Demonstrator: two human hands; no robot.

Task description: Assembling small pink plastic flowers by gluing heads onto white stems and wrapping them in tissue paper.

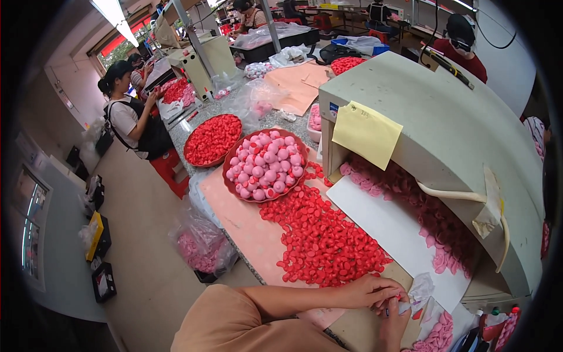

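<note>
My left hand [375, 291] and my right hand [397, 320] meet at the lower right, both with fingers curled. Between their fingertips shows a small pink-red piece [401, 296], seemingly in my left hand's pinch. A slim whitish thing [403, 307] sticks out by my right fingers; its kind is too small to tell. Crumpled white tissue [420, 288] lies just beyond the hands. A wide spread of small red rounded pieces [328, 240] covers the table beyond my left forearm. Flat pink pieces [437, 334] are heaped right of my right hand.
A red basket [229, 186] of pink balls and a basket [202, 161] of red pieces stand farther off. A grey curved machine housing [434, 111] arches over more pink pieces and a white board [375, 217]. Bottles [515, 311] stand lower right. A co-worker [126, 111] sits far left.
</note>
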